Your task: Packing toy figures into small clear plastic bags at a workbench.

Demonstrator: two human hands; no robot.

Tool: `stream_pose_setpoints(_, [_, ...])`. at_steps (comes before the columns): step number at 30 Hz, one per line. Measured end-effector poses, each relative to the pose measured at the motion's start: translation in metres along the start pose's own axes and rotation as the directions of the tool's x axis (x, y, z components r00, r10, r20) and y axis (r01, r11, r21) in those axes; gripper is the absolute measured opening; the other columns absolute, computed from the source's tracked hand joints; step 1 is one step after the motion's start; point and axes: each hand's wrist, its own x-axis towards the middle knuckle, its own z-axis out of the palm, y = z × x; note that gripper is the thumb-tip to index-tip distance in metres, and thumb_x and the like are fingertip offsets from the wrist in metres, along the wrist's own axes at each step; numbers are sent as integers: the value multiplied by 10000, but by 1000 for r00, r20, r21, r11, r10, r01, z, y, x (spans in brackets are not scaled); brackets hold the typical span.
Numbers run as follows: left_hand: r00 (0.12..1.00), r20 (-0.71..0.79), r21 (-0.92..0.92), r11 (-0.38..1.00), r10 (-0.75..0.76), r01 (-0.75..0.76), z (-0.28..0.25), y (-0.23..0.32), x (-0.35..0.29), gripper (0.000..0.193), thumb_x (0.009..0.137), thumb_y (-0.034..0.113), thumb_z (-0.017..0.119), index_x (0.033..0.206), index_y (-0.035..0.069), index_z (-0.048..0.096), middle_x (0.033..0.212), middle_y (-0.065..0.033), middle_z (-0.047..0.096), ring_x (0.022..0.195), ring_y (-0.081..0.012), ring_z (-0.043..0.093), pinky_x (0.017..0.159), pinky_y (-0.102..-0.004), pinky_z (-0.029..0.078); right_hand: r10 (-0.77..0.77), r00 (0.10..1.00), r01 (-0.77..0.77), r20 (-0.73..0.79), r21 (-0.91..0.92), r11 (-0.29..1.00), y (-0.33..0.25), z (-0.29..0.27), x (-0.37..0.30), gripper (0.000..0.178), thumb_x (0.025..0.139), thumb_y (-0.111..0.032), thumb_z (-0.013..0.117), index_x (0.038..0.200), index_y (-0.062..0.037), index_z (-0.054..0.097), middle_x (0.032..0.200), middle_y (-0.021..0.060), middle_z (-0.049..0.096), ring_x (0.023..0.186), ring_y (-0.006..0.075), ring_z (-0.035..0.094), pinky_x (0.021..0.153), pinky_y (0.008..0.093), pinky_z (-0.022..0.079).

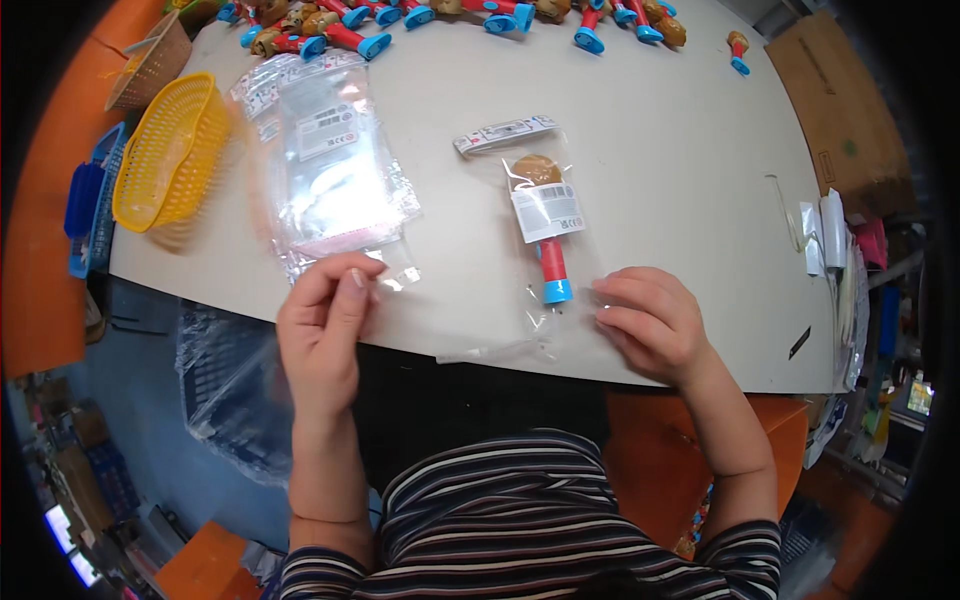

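A clear plastic bag (588, 215) with a printed header lies on the table in front of me. Inside it is a toy figure with a round brown head (537, 170), a red stem and a blue foot; a white label covers its middle. My right hand (655, 322) is beside the bag's right edge, fingers stretched apart and holding nothing I can see. My left hand (325, 325) hovers at the table's front edge, by the lower end of a stack of flat clear bags (335, 190). Its fingers are curled, thumb close against the index finger, with nothing visible between them.
Several similar red and blue toy figures (375, 45) lie along the far edge of the white table (660, 150), and one (738, 52) lies apart. A yellow basket (172, 150) stands at the left, a cardboard box (840, 110) at the right.
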Motion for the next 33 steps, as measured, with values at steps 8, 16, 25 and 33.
stream_pose_setpoints(8, [915,402,542,799,24,-260,39,23,-24,307,814,57,777,1089,33,642,933,-71,650,741,-98,625,585,-229,477,0,1000,0,11,15,1000,-4,2,8,296,660,37,782,914,-47,653,1073,127,678,911,322,669,764,396,555])
stream_pose_setpoints(16, [955,137,601,745,262,-290,4,34,0,48,859,-34,680,900,-18,662,789,-71,652,684,-132,625,638,-233,493,-11,998,14,-65,35,999,-3,4,5,233,672,10,762,876,-31,657,1034,127,683,891,317,671,748,403,558])
stream_pose_setpoints(25, [870,-100,994,95,482,61,-201,105,189,179,873,81,684,1014,-26,709,854,-106,707,772,-182,682,718,-281,516,4,1000,-3,-18,51,999,-8,3,8,242,673,55,704,886,-27,621,1016,144,673,871,347,660,744,433,551])
stream_pose_setpoints(33, [574,268,828,119,774,-547,-61,79,100,190,774,90,771,947,85,693,963,-121,674,881,-310,661,742,-346,526,11,999,-10,-41,15,1000,-4,-1,7,229,689,27,750,887,-24,649,1013,137,679,864,324,669,728,407,566])
